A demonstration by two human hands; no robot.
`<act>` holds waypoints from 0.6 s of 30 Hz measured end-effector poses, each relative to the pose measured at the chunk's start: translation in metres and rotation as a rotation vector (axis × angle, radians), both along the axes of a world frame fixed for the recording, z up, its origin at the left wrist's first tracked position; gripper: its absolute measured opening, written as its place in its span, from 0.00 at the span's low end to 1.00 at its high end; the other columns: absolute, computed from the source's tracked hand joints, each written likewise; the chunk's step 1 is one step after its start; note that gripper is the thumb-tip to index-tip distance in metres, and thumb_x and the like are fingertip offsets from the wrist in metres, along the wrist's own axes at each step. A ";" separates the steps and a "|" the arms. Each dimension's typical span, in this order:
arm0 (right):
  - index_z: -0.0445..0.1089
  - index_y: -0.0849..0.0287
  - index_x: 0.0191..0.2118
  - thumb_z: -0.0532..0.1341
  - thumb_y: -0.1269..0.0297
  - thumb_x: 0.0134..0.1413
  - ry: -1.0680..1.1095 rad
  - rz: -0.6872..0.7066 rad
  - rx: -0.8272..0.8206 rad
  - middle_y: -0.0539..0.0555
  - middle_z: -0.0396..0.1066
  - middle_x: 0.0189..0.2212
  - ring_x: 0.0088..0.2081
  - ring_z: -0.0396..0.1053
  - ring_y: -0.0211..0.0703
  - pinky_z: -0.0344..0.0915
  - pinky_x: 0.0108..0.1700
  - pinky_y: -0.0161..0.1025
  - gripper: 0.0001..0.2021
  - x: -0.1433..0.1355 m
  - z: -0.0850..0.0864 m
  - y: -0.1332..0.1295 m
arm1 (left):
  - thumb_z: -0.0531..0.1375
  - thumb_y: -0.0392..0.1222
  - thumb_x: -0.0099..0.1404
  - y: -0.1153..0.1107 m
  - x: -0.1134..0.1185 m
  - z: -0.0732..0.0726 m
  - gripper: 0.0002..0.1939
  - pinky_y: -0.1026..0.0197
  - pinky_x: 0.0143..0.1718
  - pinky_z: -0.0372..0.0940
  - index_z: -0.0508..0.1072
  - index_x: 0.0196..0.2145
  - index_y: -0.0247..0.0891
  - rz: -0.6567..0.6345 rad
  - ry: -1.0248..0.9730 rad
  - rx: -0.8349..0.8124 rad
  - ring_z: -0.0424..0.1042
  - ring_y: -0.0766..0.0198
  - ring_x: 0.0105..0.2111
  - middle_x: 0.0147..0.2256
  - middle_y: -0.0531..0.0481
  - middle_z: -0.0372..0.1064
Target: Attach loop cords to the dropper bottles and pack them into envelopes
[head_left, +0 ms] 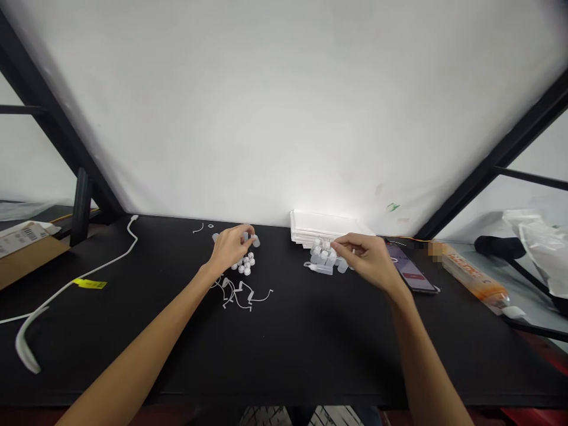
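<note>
While the left hand [228, 248] pinches a small cloudy bottle [256, 241] between thumb and fingers beside some white caps [247, 264], towards the back edge of the tabletop [284, 355], the right hand [370, 257] reaches a pile of small bottles [323, 257] before the white stack [326, 226]. Its thumb and forefinger nearly meet; whether they grip one I cannot tell. The piled bottles look empty, though they are too small to be sure.

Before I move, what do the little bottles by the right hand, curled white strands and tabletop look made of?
Little bottles: likely plastic, smooth and translucent. Curled white strands: matte, perhaps plastic or rubber, given their kinks and curves. Tabletop: black, low sheen, maybe laminate or painted board; can't tell which.
</note>
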State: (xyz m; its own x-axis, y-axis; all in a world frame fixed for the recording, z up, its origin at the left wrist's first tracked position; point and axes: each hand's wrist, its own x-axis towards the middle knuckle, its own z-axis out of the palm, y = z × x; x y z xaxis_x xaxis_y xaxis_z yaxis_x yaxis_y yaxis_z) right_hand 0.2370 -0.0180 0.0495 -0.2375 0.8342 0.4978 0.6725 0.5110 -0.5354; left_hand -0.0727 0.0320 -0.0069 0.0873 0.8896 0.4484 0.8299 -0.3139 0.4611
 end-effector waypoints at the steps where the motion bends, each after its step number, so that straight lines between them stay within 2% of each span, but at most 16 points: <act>1: 0.75 0.60 0.30 0.60 0.59 0.57 0.008 0.040 -0.005 0.51 0.73 0.24 0.24 0.64 0.36 0.58 0.27 0.33 0.12 -0.010 -0.002 -0.001 | 0.59 0.43 0.61 0.000 0.000 0.002 0.07 0.62 0.28 0.56 0.75 0.35 0.40 -0.012 -0.091 0.012 0.68 0.62 0.26 0.24 0.53 0.70; 5: 0.75 0.59 0.32 0.60 0.66 0.57 -0.087 0.238 -0.014 0.51 0.74 0.28 0.27 0.66 0.36 0.60 0.31 0.33 0.07 -0.057 -0.020 -0.006 | 0.65 0.43 0.55 -0.003 0.000 0.015 0.15 0.62 0.29 0.60 0.76 0.41 0.37 -0.134 -0.588 0.021 0.71 0.62 0.31 0.36 0.46 0.75; 7: 0.76 0.59 0.34 0.60 0.69 0.56 -0.195 0.279 -0.050 0.52 0.74 0.33 0.26 0.65 0.33 0.58 0.31 0.33 0.06 -0.080 -0.030 -0.008 | 0.68 0.44 0.51 -0.004 -0.001 0.020 0.18 0.61 0.32 0.63 0.77 0.40 0.34 -0.194 -0.830 -0.016 0.72 0.60 0.35 0.37 0.44 0.76; 10: 0.76 0.57 0.37 0.62 0.67 0.55 -0.382 0.281 -0.078 0.51 0.74 0.38 0.25 0.64 0.33 0.54 0.28 0.34 0.06 -0.110 -0.041 -0.007 | 0.72 0.42 0.46 -0.003 -0.003 0.023 0.16 0.61 0.36 0.64 0.78 0.33 0.32 -0.221 -1.107 -0.107 0.71 0.61 0.36 0.35 0.44 0.75; 12: 0.76 0.55 0.38 0.60 0.65 0.57 -0.424 0.240 -0.070 0.50 0.74 0.39 0.26 0.65 0.34 0.52 0.28 0.35 0.07 -0.126 -0.045 -0.002 | 0.73 0.40 0.45 -0.002 -0.005 0.024 0.15 0.62 0.36 0.65 0.78 0.31 0.33 -0.249 -1.245 -0.161 0.71 0.63 0.36 0.35 0.45 0.75; 15: 0.75 0.53 0.41 0.58 0.66 0.58 -0.425 0.163 -0.048 0.50 0.74 0.39 0.32 0.69 0.38 0.52 0.29 0.35 0.09 -0.143 -0.049 0.011 | 0.72 0.38 0.48 -0.002 -0.007 0.025 0.13 0.59 0.41 0.66 0.77 0.32 0.33 -0.346 -1.393 -0.207 0.72 0.62 0.39 0.39 0.45 0.75; 18: 0.75 0.52 0.42 0.60 0.64 0.56 -0.429 0.164 -0.063 0.50 0.74 0.38 0.35 0.70 0.41 0.52 0.29 0.35 0.09 -0.156 -0.055 0.020 | 0.69 0.36 0.53 -0.002 -0.009 0.027 0.11 0.54 0.47 0.66 0.74 0.34 0.33 -0.417 -1.484 -0.232 0.73 0.58 0.44 0.43 0.42 0.74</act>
State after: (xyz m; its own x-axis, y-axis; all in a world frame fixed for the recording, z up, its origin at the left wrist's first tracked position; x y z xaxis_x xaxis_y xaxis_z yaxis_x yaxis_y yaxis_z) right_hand 0.0812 0.0016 -0.0055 -0.5421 0.7940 0.2751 0.7531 0.6043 -0.2601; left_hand -0.0818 0.0296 0.0203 -0.0443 0.9756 0.2150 -0.5209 -0.2062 0.8284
